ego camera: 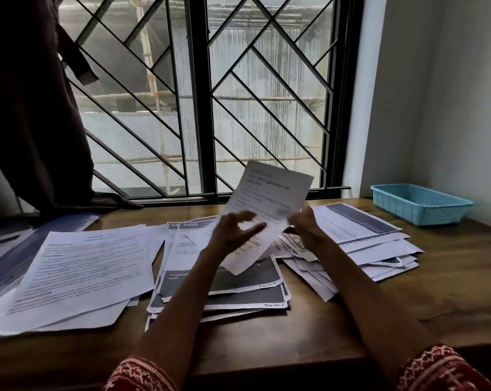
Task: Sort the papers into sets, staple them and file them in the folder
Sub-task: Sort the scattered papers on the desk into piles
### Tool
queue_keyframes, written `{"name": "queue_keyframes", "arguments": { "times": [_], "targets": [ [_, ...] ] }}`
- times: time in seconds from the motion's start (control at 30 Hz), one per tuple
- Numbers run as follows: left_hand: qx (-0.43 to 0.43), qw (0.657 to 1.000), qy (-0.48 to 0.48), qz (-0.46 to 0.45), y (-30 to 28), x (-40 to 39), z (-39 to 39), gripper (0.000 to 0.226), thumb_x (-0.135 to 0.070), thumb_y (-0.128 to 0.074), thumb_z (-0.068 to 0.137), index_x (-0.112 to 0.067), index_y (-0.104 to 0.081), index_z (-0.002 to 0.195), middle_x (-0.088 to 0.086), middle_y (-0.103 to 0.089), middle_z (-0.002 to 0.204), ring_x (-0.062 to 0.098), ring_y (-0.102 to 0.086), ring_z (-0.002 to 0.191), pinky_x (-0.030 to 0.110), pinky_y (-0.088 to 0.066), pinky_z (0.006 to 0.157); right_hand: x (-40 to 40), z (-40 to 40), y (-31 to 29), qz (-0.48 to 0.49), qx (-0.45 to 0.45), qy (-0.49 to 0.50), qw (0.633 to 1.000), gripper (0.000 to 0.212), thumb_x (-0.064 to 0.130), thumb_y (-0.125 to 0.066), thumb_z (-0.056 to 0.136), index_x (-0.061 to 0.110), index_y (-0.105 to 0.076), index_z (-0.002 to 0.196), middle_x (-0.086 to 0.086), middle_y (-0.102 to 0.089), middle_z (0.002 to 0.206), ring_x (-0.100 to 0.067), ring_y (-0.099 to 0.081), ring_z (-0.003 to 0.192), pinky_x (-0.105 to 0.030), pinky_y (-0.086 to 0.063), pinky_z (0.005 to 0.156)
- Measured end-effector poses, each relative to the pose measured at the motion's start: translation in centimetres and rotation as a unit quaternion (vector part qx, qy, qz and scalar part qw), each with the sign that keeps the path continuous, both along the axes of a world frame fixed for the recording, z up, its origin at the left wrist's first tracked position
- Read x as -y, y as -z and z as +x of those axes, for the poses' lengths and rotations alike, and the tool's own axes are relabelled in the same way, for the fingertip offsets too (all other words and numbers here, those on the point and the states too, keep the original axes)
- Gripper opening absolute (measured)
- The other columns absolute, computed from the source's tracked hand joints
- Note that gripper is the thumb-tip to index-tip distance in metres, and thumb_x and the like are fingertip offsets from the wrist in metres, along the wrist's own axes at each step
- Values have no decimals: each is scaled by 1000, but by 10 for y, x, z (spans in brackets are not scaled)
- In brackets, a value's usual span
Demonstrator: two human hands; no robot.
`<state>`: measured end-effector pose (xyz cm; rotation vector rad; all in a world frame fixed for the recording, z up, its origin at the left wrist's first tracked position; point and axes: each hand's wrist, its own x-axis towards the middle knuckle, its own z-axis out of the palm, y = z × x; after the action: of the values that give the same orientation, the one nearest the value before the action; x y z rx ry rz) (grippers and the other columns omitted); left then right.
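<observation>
A printed white sheet [269, 198] is lifted off the desk and tilted toward the window. My right hand [305, 225] pinches its right edge. My left hand [233, 231] hovers in front of the sheet with fingers spread and appears to hold nothing. Three loose piles lie below: text pages [83, 269] on the left, dark-banded pages [238, 280] in the middle, and a fanned pile [374, 241] on the right. A blue folder [19, 249] lies at the far left, partly under the text pages. No stapler is visible.
A light blue plastic basket [419, 203] sits at the back right corner by the wall. The wooden desk [267, 340] runs under a barred window. A dark curtain [33, 108] hangs at the left.
</observation>
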<state>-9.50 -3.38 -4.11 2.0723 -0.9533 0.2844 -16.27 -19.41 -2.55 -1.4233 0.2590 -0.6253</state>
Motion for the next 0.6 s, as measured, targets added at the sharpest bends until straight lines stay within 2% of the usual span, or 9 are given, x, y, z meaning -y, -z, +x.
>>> {"name": "queue_keyframes", "arguments": {
  "times": [0.1,0.17,0.23,0.33,0.4,0.43,0.5,0.6],
  "targets": [
    [23,983,-180,-34,-1,-16,18,58,-45,-60,85,-9,-51,129,15,-58,126,31,-54,116,47,-46,94,8,0,2,55,23,-3,998,52,-9,-58,68,7,-49,117,-7,-61,92,-17,-58,72,-21,-52,47],
    [-17,966,-252,-58,-1,-27,22,59,-43,-60,86,-9,-44,131,17,-57,125,35,-53,114,49,-46,93,11,3,4,66,10,-3,998,57,-6,-67,70,5,-47,123,-10,-61,99,-17,-58,73,-22,-53,51],
    [-99,960,-246,-91,-2,-32,21,61,-40,-63,85,-6,-41,132,16,-57,125,34,-57,110,42,-48,90,12,7,6,56,-4,0,998,53,-2,-68,77,4,-44,124,-13,-61,104,-19,-59,76,-27,-53,60],
    [-196,950,-195,-149,-2,-33,19,52,-24,-67,85,-1,-48,127,19,-63,116,28,-65,90,31,-51,70,17,11,10,52,2,39,998,49,2,-67,81,8,-44,125,-15,-62,106,-20,-61,76,-27,-56,62],
    [-223,944,-180,-166,-1,-29,15,42,-17,-66,85,0,-54,121,20,-66,108,26,-64,79,30,-52,64,22,14,11,42,-9,81,996,46,9,-64,85,9,-44,127,-18,-61,115,-25,-61,87,-38,-56,77],
    [-221,943,-188,-164,-1,-28,13,39,-16,-65,85,-1,-55,120,19,-66,109,26,-65,82,31,-52,67,24,15,12,31,-21,91,995,46,12,-62,87,10,-43,129,-18,-59,118,-26,-59,91,-41,-54,82],
    [-204,942,-220,-151,-1,-27,12,38,-15,-63,87,0,-56,121,18,-64,115,29,-65,95,29,-49,70,25,16,13,-9,-53,84,995,46,14,-59,90,9,-42,132,-14,-55,119,-24,-55,95,-34,-48,78],
    [-166,949,-253,-87,-1,-30,11,35,-17,-62,87,-2,-57,119,16,-63,118,29,-63,103,27,-45,73,19,21,19,-92,-110,42,989,52,-4,-56,82,3,-43,132,-13,-55,107,-22,-54,86,-24,-43,61]
  ]
}}
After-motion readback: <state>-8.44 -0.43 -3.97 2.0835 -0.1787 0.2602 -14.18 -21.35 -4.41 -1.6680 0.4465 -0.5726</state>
